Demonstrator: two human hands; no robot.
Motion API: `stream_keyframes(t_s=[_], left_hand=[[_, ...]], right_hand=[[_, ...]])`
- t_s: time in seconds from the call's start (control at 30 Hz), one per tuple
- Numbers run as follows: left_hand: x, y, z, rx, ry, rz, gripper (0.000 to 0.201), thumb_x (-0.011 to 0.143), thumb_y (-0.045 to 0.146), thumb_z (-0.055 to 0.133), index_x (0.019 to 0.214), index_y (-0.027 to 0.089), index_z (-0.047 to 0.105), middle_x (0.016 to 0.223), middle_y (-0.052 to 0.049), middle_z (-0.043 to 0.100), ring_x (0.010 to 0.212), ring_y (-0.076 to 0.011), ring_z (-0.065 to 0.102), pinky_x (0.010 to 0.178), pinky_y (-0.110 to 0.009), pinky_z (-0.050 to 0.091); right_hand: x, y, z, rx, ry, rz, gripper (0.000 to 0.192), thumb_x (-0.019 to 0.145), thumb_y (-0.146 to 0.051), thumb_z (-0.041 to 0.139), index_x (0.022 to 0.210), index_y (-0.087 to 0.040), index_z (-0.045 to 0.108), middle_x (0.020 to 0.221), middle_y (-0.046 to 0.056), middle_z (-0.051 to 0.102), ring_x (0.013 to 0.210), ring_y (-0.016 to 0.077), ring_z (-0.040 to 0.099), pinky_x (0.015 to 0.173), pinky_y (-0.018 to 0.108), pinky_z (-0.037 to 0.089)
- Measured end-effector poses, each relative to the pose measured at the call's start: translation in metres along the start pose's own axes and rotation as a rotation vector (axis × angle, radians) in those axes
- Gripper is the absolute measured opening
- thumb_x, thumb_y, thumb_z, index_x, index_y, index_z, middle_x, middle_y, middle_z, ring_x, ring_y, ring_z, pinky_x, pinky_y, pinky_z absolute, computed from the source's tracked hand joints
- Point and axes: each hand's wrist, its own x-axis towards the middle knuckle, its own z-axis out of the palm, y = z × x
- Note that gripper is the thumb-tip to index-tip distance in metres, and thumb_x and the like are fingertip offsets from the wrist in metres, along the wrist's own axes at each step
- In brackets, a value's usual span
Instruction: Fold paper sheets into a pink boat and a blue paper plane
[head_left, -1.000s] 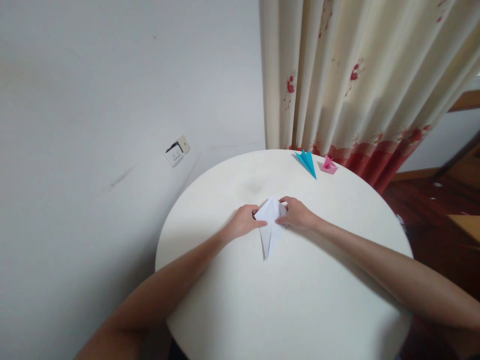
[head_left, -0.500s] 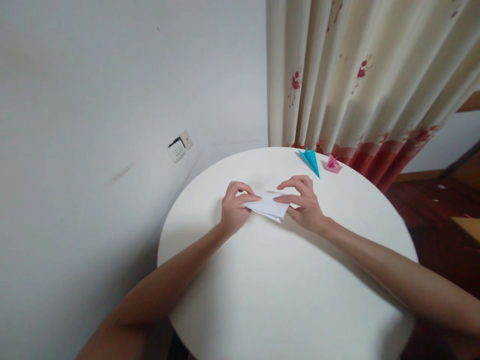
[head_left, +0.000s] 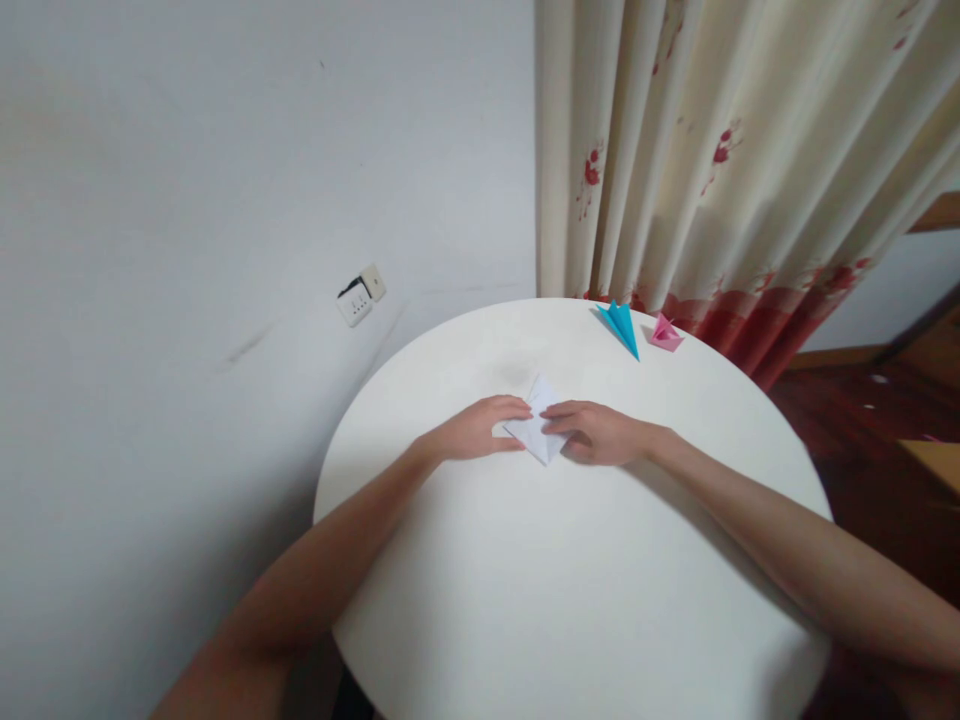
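Folded white paper (head_left: 538,428) lying flat on the round white bench (head_left: 570,590), a little beyond its middle, toward the wall. Left hand (head_left: 480,430) palm down, fingers stretched out and laid on the paper's left edge, pressing it to the bench. Right hand (head_left: 600,432) likewise flat, fingers extended onto the paper's right side, fingertips almost meeting those of the left. Neither hand pinching; both pressing downward. At the far rim, well apart from the hands, a blue folded paper figure (head_left: 621,326) and just beside it a smaller pink folded paper figure (head_left: 664,333). Behind the bench, a cream curtain (head_left: 720,150) with red flowers; on the wall (head_left: 225,200), a wall socket (head_left: 361,294).
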Motion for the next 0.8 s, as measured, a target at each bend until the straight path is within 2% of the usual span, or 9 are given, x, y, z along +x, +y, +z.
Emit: stream_keyframes(t_s=[0.07, 0.2, 0.3, 0.4, 0.47, 0.53, 0.6, 0.7, 0.8], left_hand=[[0.003, 0.002, 0.011, 0.047, 0.046, -0.055, 0.044, 0.102, 0.042, 0.047, 0.140, 0.021, 0.055, 0.149, -0.010, 0.051, 0.142, -0.0201, 0.042, 0.119, -0.036, 0.028], [0.008, 0.003, 0.031, 0.190, -0.081, -0.092, 0.055, 0.105, 0.044, 0.035, 0.155, 0.019, 0.031, 0.163, -0.010, 0.027, 0.152, -0.0213, 0.020, 0.123, -0.043, 0.016], [0.008, 0.003, 0.034, 0.247, -0.126, -0.117, 0.060, 0.105, 0.046, 0.032, 0.158, 0.018, 0.022, 0.165, -0.010, 0.018, 0.154, -0.0235, 0.014, 0.123, -0.046, 0.013], [0.007, 0.005, 0.029, 0.283, -0.102, -0.119, 0.057, 0.105, 0.048, 0.033, 0.154, 0.020, 0.031, 0.163, -0.011, 0.028, 0.152, -0.0245, 0.022, 0.123, -0.046, 0.014], [0.008, 0.008, 0.027, 0.310, -0.043, -0.130, 0.049, 0.106, 0.044, 0.030, 0.147, 0.021, 0.045, 0.155, -0.010, 0.043, 0.146, -0.0223, 0.035, 0.122, -0.044, 0.016], [0.009, 0.009, 0.027, 0.323, 0.002, -0.146, 0.047, 0.108, 0.040, 0.025, 0.143, 0.021, 0.049, 0.150, -0.010, 0.050, 0.143, -0.0206, 0.040, 0.122, -0.041, 0.018], [0.009, 0.008, 0.028, 0.316, -0.021, -0.142, 0.051, 0.107, 0.041, 0.024, 0.150, 0.018, 0.039, 0.157, -0.011, 0.040, 0.148, -0.0217, 0.031, 0.122, -0.042, 0.017], [0.009, 0.000, 0.029, 0.287, -0.124, -0.139, 0.060, 0.106, 0.048, 0.023, 0.158, 0.018, 0.019, 0.165, -0.011, 0.019, 0.154, -0.0235, 0.015, 0.122, -0.047, 0.011], [0.008, -0.015, 0.025, 0.283, -0.138, -0.208, 0.060, 0.106, 0.050, 0.020, 0.159, 0.021, 0.018, 0.166, -0.009, 0.015, 0.154, -0.0246, 0.011, 0.122, -0.051, 0.009]], right_hand=[[0.000, -0.001, 0.000, 0.041, 0.009, -0.006, 0.037, 0.089, -0.022, 0.055, 0.123, -0.018, 0.070, 0.138, 0.012, 0.062, 0.126, 0.0251, 0.057, 0.108, 0.038, 0.043], [0.006, 0.003, 0.011, -0.026, 0.129, 0.116, 0.036, 0.098, -0.024, 0.045, 0.124, -0.015, 0.068, 0.132, 0.015, 0.065, 0.125, 0.0257, 0.059, 0.109, 0.042, 0.042], [0.007, 0.009, 0.024, -0.130, 0.105, 0.227, 0.047, 0.098, -0.029, 0.048, 0.141, -0.012, 0.053, 0.149, 0.020, 0.048, 0.140, 0.0314, 0.044, 0.114, 0.052, 0.035], [0.005, 0.013, 0.028, -0.144, 0.037, 0.311, 0.055, 0.102, -0.035, 0.042, 0.153, -0.015, 0.038, 0.160, 0.019, 0.032, 0.149, 0.0341, 0.027, 0.116, 0.063, 0.025], [0.003, 0.014, 0.026, -0.098, -0.022, 0.279, 0.054, 0.103, -0.036, 0.040, 0.155, -0.022, 0.035, 0.162, 0.015, 0.027, 0.151, 0.0340, 0.020, 0.115, 0.067, 0.021], [0.002, 0.016, 0.022, -0.030, -0.077, 0.216, 0.054, 0.103, -0.037, 0.041, 0.156, -0.030, 0.032, 0.164, 0.010, 0.025, 0.152, 0.0335, 0.016, 0.115, 0.070, 0.016], [0.001, 0.017, 0.019, 0.027, -0.116, 0.167, 0.055, 0.103, -0.036, 0.042, 0.156, -0.035, 0.029, 0.164, 0.007, 0.023, 0.152, 0.0330, 0.015, 0.115, 0.071, 0.011], [0.001, 0.017, 0.017, 0.052, -0.140, 0.155, 0.057, 0.102, -0.035, 0.044, 0.156, -0.036, 0.028, 0.165, 0.006, 0.021, 0.152, 0.0332, 0.013, 0.114, 0.072, 0.008], [0.001, 0.015, 0.017, 0.056, -0.154, 0.151, 0.056, 0.102, -0.033, 0.045, 0.156, -0.037, 0.029, 0.164, 0.006, 0.024, 0.152, 0.0326, 0.012, 0.114, 0.072, 0.006]])
